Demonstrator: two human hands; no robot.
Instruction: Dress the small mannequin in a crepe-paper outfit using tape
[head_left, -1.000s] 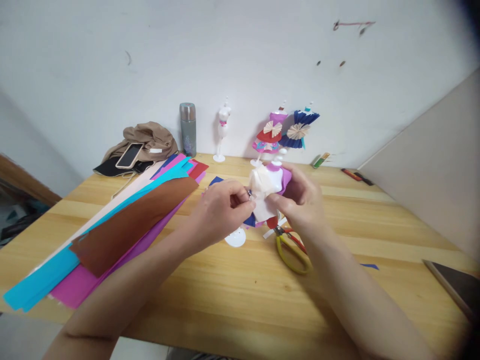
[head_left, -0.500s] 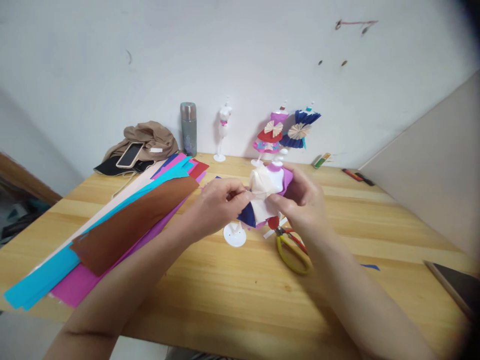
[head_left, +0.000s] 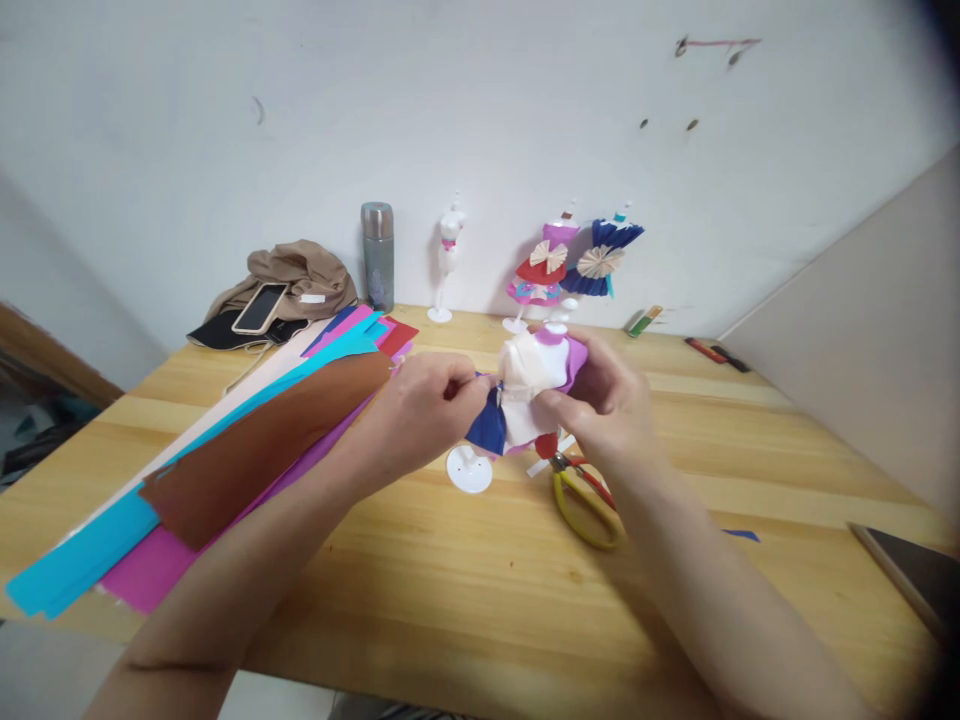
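Observation:
A small white dress form [head_left: 553,355] is held tilted above the table, wrapped in cream, purple and navy paper. My right hand [head_left: 604,395] is closed around its right side, the thumb pressing the cream paper [head_left: 525,385] at the waist. At the waist's left side, my left hand [head_left: 439,400] is closed in a pinch, its fingertips at the upper edge of the navy paper [head_left: 487,425]; a thin bit shows by the fingertips. Below stands a round white base [head_left: 469,469]. Scissors with yellow and red handles [head_left: 585,510] lie under my right hand.
Layered coloured paper sheets [head_left: 262,450] lie at the left. Behind are a cloth bag [head_left: 300,275], a phone [head_left: 259,308], a thermos [head_left: 378,258], a bare dress form [head_left: 448,255] and two dressed forms [head_left: 545,260]. A dark flat device [head_left: 907,575] lies at the right edge.
My left hand has shifted slightly left, away from the cream paper, and more of the navy paper shows. My right hand keeps its hold on the dress form.

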